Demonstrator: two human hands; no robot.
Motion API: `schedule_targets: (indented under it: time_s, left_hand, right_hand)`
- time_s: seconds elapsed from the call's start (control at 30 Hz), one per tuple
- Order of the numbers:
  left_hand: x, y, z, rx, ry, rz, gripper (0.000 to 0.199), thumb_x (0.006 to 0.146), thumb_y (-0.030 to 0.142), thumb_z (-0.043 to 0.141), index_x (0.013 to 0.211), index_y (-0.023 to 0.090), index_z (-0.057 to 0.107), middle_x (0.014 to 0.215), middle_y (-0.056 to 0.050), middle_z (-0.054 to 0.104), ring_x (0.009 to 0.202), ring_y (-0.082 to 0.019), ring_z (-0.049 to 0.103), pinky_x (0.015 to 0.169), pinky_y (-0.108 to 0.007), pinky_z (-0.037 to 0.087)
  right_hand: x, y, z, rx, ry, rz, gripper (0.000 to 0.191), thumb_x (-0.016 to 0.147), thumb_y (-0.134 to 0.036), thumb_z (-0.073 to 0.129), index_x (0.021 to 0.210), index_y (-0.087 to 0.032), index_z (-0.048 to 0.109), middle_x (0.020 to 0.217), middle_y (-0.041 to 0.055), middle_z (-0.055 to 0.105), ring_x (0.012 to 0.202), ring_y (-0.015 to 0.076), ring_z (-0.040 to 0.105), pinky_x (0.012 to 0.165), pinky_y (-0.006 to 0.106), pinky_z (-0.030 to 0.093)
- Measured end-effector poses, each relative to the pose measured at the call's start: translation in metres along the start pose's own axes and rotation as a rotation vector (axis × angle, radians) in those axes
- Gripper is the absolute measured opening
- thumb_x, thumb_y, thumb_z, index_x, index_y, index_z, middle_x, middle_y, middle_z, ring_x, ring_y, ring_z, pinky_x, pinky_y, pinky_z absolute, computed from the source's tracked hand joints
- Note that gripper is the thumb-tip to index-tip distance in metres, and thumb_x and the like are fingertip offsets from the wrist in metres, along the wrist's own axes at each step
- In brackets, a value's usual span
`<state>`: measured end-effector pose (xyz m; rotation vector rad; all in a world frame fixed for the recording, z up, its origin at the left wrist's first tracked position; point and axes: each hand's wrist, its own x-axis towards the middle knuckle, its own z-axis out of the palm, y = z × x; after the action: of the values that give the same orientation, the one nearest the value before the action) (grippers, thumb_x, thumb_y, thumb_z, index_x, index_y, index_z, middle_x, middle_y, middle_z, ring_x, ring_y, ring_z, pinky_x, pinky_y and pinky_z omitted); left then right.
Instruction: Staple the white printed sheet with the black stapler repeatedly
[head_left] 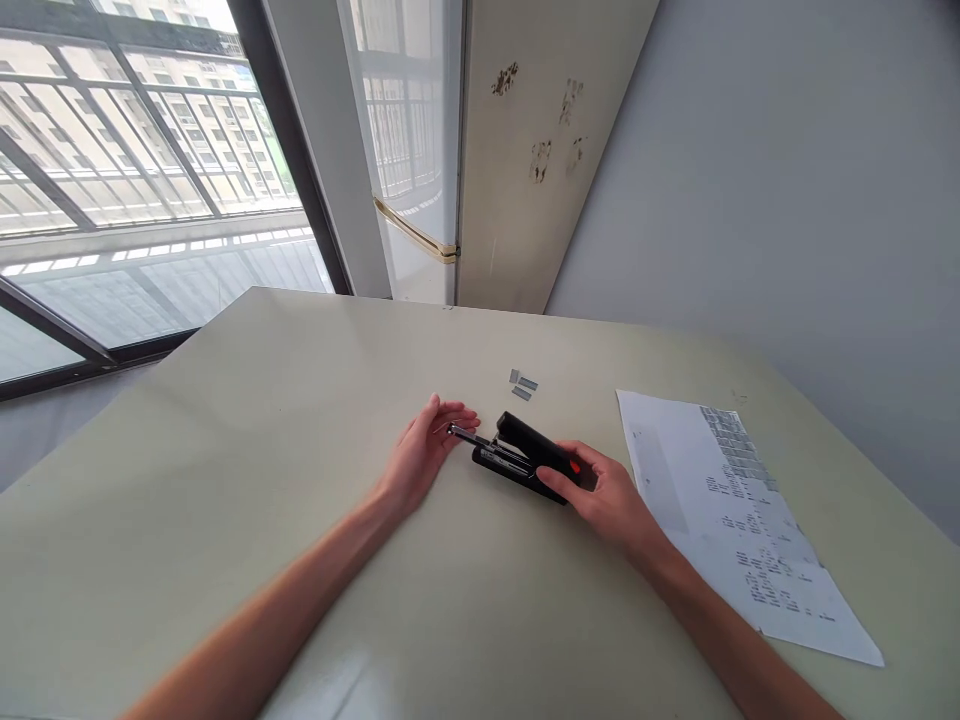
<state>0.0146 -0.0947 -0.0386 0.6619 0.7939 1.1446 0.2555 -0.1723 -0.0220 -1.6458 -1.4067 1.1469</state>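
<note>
A black stapler with a red mark on its side lies on the pale table. My right hand is closed around its rear end, thumb on the near side and fingers on the far side. From the front of the stapler a narrow metal staple tray sticks out to the left, between the raised top arm and the base. My left hand rests beside the tray's tip, palm turned toward it, fingers stretched out and holding nothing. Whether a fingertip touches the tray I cannot tell. Several short staple strips lie just beyond the stapler.
Sheets of printed paper lie to the right, partly behind my right forearm. Past the table's far edge stands a fridge with a worn side. A grey wall rises at right, and a window is at left.
</note>
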Motion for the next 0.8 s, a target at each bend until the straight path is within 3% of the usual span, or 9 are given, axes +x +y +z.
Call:
schedule_targets:
  time_s: [0.1,0.23,0.47,0.63,0.73,0.8]
  left_hand:
    - [-0.002,0.005,0.001,-0.283,0.038,-0.152,0.029,0.102,0.037,0.06,0.095,0.012,0.074,0.101,-0.013,0.076,0.101,-0.022,0.074,0.103,-0.036,0.057]
    - [-0.004,0.016,0.0,-0.514,0.078,-0.196,0.025,0.104,0.026,0.052,0.102,0.011,0.072,0.099,-0.013,0.075,0.098,-0.019,0.074,0.096,-0.032,0.061]
    - [0.003,0.024,-0.011,-0.466,0.133,-0.115,0.025,0.103,0.022,0.046,0.096,0.012,0.068,0.089,-0.01,0.069,0.089,-0.017,0.073,0.091,-0.031,0.06]
    - [0.01,0.02,-0.019,-0.338,0.119,-0.038,0.016,0.096,0.026,0.056,0.093,0.015,0.066,0.082,-0.007,0.064,0.078,-0.016,0.067,0.08,-0.031,0.058]
    - [0.01,0.017,-0.021,-0.201,0.109,0.016,0.016,0.094,0.028,0.058,0.092,0.015,0.068,0.071,0.001,0.052,0.059,-0.011,0.049,0.061,-0.025,0.047]
    - [0.007,0.015,-0.019,-0.107,0.087,0.055,0.018,0.092,0.027,0.062,0.1,0.016,0.073,0.068,0.004,0.045,0.056,-0.01,0.039,0.056,-0.024,0.04]
  right_hand:
    - [0.002,-0.013,0.004,0.225,-0.173,0.159,0.052,0.085,-0.067,0.076,0.11,-0.022,0.077,0.104,0.0074,0.078,0.099,0.0268,0.07,0.087,0.038,0.057]
    - [0.005,-0.029,0.018,0.474,-0.369,0.272,0.049,0.086,-0.061,0.079,0.105,-0.016,0.081,0.102,0.0118,0.079,0.089,0.0244,0.074,0.089,0.039,0.063]
    - [0.001,-0.037,0.034,0.507,-0.457,0.303,0.046,0.095,-0.058,0.07,0.109,-0.016,0.081,0.104,0.0126,0.079,0.09,0.0225,0.076,0.092,0.036,0.065]
    - [-0.004,-0.044,0.029,0.472,-0.417,0.254,0.049,0.093,-0.062,0.071,0.11,-0.017,0.079,0.103,0.012,0.078,0.091,0.0237,0.074,0.095,0.039,0.063]
    - [-0.005,-0.049,0.021,0.375,-0.256,0.162,0.054,0.087,-0.062,0.078,0.118,-0.019,0.074,0.107,0.0113,0.079,0.092,0.026,0.076,0.098,0.045,0.06]
    - [-0.004,-0.05,0.015,0.284,-0.128,0.118,0.058,0.083,-0.063,0.081,0.122,-0.021,0.071,0.113,0.0117,0.079,0.095,0.0286,0.077,0.1,0.049,0.058]
